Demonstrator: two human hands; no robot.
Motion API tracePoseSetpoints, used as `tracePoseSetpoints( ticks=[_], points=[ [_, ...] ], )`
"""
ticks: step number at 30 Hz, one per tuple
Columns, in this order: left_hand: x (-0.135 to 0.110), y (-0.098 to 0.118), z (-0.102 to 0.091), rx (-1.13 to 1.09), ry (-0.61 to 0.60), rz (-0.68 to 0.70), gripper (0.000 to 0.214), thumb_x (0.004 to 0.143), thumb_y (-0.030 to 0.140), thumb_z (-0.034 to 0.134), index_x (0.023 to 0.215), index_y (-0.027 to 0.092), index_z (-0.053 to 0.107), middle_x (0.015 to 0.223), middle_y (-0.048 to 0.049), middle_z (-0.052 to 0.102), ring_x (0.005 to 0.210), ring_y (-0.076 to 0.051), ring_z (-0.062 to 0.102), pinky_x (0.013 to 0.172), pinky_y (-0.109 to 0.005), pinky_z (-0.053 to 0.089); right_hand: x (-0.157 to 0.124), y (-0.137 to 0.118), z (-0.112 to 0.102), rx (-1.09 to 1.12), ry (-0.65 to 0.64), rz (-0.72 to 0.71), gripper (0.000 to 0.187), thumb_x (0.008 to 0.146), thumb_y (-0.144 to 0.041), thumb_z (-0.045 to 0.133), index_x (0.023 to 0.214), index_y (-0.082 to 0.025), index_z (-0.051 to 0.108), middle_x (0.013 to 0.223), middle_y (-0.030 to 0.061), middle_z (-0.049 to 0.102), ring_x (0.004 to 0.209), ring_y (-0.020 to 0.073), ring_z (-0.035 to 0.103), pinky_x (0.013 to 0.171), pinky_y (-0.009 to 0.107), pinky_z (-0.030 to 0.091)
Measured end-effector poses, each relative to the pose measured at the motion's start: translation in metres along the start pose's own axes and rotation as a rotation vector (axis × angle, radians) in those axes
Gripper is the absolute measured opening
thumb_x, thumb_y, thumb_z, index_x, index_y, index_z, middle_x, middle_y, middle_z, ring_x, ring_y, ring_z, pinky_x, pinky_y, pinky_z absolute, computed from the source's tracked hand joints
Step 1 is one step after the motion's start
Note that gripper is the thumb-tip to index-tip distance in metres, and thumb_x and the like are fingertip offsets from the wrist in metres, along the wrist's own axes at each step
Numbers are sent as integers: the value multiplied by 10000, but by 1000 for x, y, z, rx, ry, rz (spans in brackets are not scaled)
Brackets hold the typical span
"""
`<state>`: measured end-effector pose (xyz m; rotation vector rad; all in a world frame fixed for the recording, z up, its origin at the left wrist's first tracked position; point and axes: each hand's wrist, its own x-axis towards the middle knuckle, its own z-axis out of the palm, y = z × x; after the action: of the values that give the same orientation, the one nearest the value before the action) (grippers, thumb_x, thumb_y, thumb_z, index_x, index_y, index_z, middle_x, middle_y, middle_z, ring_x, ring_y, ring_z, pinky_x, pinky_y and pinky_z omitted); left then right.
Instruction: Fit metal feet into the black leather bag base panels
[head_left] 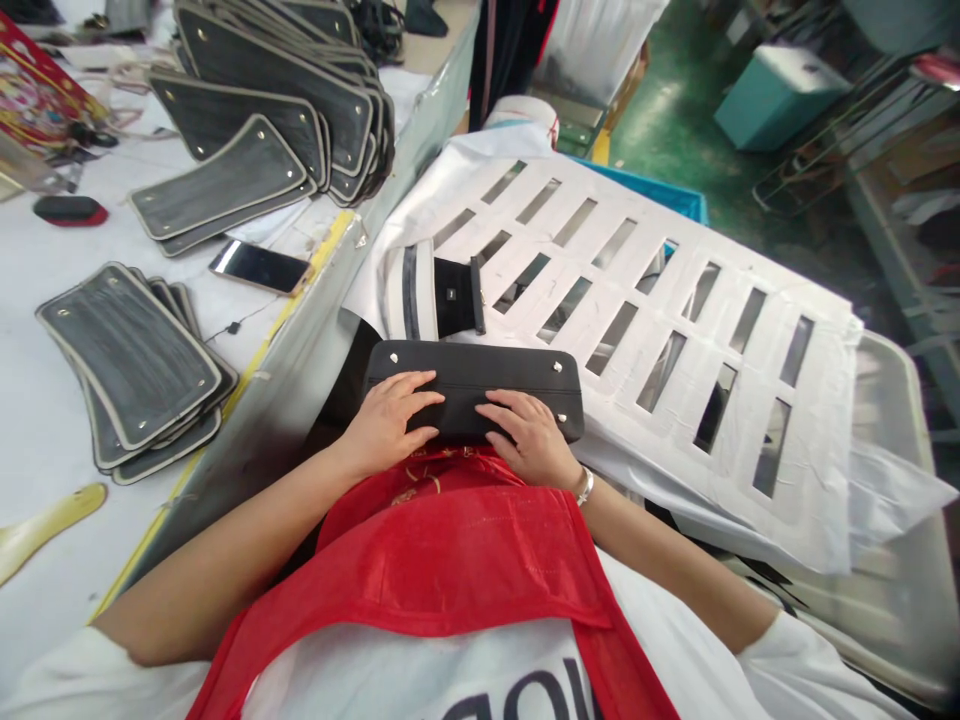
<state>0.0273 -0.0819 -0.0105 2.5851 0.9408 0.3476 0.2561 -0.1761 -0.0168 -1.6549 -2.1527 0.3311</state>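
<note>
A black handbag (472,362) rests upside down at my lap, its flat base facing up with small metal feet near the corners. My left hand (390,420) lies on the left part of that base, fingers spread. On the right part rests my right hand (534,432), its fingers stretched out and slightly bent. Neither hand wraps around the bag. Just beyond the bag is a black-and-white strap-like piece (455,295) on a white slotted panel (637,340). The sides of the bag are mostly hidden.
Grey bag panels with pale edging lie in a large stack (277,100) and a smaller stack (135,360) on the left table (45,430). A phone (260,266) lies by its yellow edge, a yellowish flat tool (52,525) nearer. A teal box (780,95) stands on the floor.
</note>
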Motion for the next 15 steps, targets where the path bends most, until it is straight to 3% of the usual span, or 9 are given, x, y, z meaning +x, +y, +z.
tracePoseSetpoints(
  ticks=[3,7,11,15],
  points=[
    [8,-8,0,121,-36,-45,653,732,514,631,1286,193,501,1446,-90,346,1344,-271,265,1123,-475,156,5,2,-1,-49,-24,26,434,836,-355,535,1235,-184,547,1344,74,461,1242,226,398,1043,396,331],
    [23,-24,-4,239,-122,-35,1046,600,735,598,1422,160,302,1504,-130,198,1384,-313,140,1117,-522,39,18,9,-6,-122,-61,45,676,779,-552,568,1316,-153,472,1417,100,375,1329,274,284,1084,439,278],
    [34,-30,-10,288,-167,9,1118,559,802,551,1430,156,283,1507,-141,182,1379,-321,138,1115,-500,25,31,14,-13,-133,-138,9,720,753,-592,576,1340,-195,448,1437,85,351,1343,282,268,1093,472,253],
    [44,-31,-11,275,-160,48,1088,558,799,559,1400,148,333,1449,-139,317,1323,-298,267,1113,-454,109,39,19,-16,-129,-166,-19,812,708,-647,587,1349,-172,434,1434,98,357,1334,280,285,1101,476,243]
  ],
)
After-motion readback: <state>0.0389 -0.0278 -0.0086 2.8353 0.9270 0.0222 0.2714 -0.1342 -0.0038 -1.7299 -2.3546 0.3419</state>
